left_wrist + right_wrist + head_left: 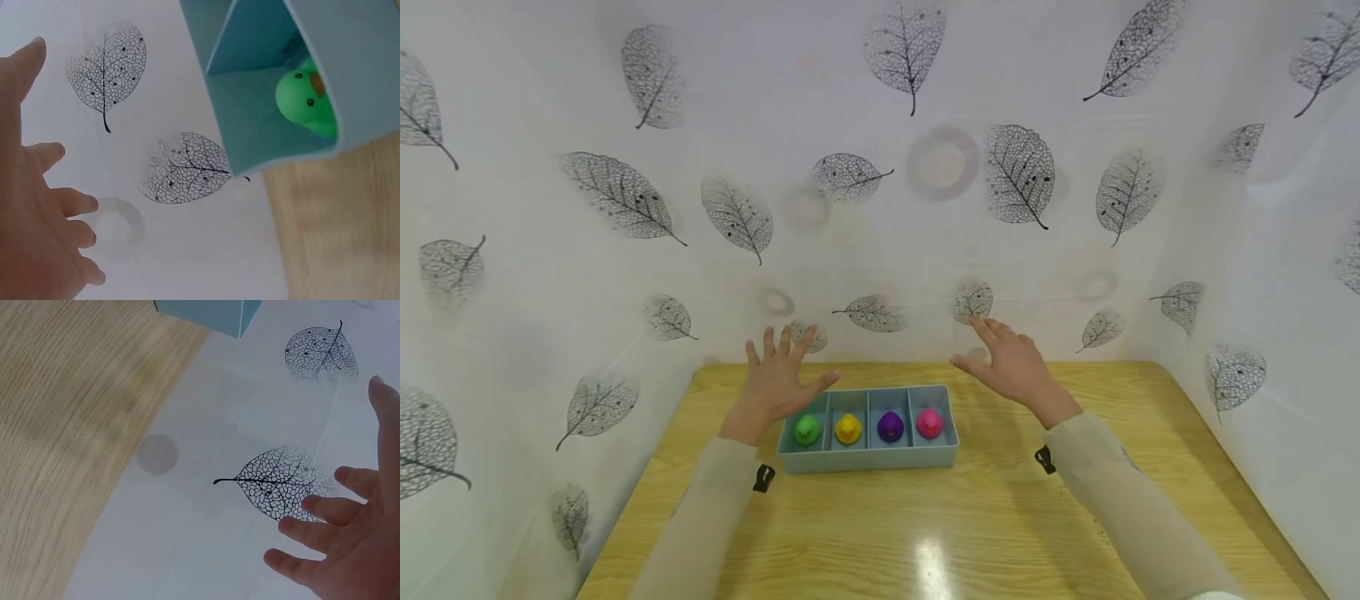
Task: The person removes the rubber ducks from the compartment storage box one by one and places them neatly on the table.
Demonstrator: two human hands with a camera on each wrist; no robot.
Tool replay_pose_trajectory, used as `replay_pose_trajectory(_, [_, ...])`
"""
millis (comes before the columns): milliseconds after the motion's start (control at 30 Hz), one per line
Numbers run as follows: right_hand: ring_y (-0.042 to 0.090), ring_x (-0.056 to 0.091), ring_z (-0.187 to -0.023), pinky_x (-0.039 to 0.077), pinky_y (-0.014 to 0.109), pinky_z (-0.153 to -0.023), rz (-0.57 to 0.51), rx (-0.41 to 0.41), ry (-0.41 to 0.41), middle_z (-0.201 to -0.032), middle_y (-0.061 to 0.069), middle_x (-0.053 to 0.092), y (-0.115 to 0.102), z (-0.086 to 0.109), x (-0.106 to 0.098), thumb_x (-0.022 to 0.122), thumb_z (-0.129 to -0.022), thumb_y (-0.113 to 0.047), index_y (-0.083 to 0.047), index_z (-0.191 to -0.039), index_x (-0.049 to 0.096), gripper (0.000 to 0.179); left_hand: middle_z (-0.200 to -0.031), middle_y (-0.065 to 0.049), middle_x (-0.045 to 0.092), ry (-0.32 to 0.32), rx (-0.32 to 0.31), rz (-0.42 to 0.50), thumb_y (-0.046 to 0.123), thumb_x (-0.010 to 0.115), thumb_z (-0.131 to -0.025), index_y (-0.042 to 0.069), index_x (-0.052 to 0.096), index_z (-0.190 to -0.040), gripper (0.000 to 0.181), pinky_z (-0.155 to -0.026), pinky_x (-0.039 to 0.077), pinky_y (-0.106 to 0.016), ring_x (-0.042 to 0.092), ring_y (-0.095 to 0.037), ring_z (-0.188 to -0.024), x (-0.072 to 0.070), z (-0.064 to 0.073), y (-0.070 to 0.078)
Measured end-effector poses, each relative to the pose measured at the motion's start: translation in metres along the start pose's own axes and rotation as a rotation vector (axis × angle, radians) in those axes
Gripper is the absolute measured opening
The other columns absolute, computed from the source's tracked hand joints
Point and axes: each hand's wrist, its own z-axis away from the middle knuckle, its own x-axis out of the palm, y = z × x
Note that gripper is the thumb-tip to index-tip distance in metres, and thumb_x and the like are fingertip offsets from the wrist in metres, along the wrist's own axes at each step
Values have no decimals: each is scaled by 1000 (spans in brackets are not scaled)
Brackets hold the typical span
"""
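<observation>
A light blue tray with a row of compartments stands on the table. From left to right they hold a green duck, a yellow duck, a purple duck and a pink duck. My left hand hovers by the tray's left end, fingers spread, holding nothing. It partly hides the green duck's compartment in the head view. In the left wrist view the green duck lies in an end compartment. Right of the tray, my right hand is raised with its fingers extended, likewise holding nothing.
The wooden table ends at the back against a pale sheet printed with dark leaves. The same sheet rises along the left and right sides.
</observation>
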Motion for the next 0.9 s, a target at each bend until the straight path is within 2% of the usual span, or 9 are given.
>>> replay_pose_trajectory(100, [51, 48, -144, 39, 68, -118, -105, -25, -5, -164, 25, 42, -3, 2, 0, 67, -99, -58, -7, -163, 39, 87, -172, -32, 14, -5, 11, 12, 73, 49, -99, 24, 12, -172, 95, -121, -3, -82, 0, -59, -159, 0, 5, -4])
replay_pose_trajectory(133, [50, 59, -133, 43, 67, -115, -144, -32, -12, -161, 26, 47, -3, 4, 0, 70, -98, -55, -6, -160, 44, 83, -172, -32, 14, -9, 15, 15, 73, 48, -99, 26, 10, -172, 95, -121, -2, -81, 0, -59, -159, 1, 7, -6])
replay_pose_trajectory(167, [48, 64, -127, 46, 66, -113, -177, -37, -13, -157, 26, 51, -4, 5, 1, 73, -97, -51, -5, -157, 49, 79, -172, -32, 14, -8, 19, 26, 73, 49, -99, 26, 10, -172, 95, -122, -2, -81, 0, -59, -159, 1, 8, -7])
replay_pose_trajectory(300, [42, 72, -112, 55, 60, -104, -254, -41, 10, -139, 22, 69, -5, 9, 8, 76, -97, -36, -3, -141, 66, 56, -171, -31, 19, 13, 46, 53, 71, 52, -99, 25, 13, -172, 94, -122, 1, -82, 7, -60, -158, 5, 14, -14])
replay_pose_trajectory(333, [41, 72, -111, 56, 59, -102, -277, -41, 19, -135, 22, 71, -5, 9, 10, 76, -98, -34, -3, -138, 68, 51, -171, -31, 21, 19, 51, 57, 70, 52, -99, 25, 14, -172, 93, -121, 1, -82, 9, -60, -158, 7, 16, -16])
replay_pose_trajectory(367, [40, 69, -120, 56, 58, -103, -294, -42, 31, -133, 20, 73, -5, 10, 13, 76, -98, -31, -3, -134, 71, 46, -170, -31, 23, 28, 56, 60, 70, 52, -99, 25, 16, -171, 93, -121, 2, -83, 11, -60, -158, 9, 17, -19])
replay_pose_trajectory(533, [36, 67, -119, 58, 56, -99, -363, -65, 42, -129, 15, 74, -5, 13, 25, 77, -96, -25, -6, -127, 74, 36, -168, -32, 28, 40, 67, 87, 66, 58, -99, 20, 23, -170, 92, -120, 4, -84, 14, -60, -157, 17, 26, -29])
replay_pose_trajectory(633, [36, 66, -120, 58, 57, -98, -377, -76, 30, -130, 13, 74, -5, 15, 33, 79, -94, -24, -8, -127, 74, 37, -168, -33, 29, 36, 74, 103, 64, 61, -98, 17, 26, -169, 92, -120, 5, -84, 15, -61, -157, 20, 33, -32])
replay_pose_trajectory(900, [40, 64, -129, 49, 60, -111, -382, -106, -27, -133, 14, 73, -10, 22, 52, 80, -90, -24, -6, -129, 73, 43, -168, -32, 28, 18, 70, 131, 62, 63, -98, 16, 26, -169, 92, -121, 4, -82, 15, -60, -157, 39, 49, -40])
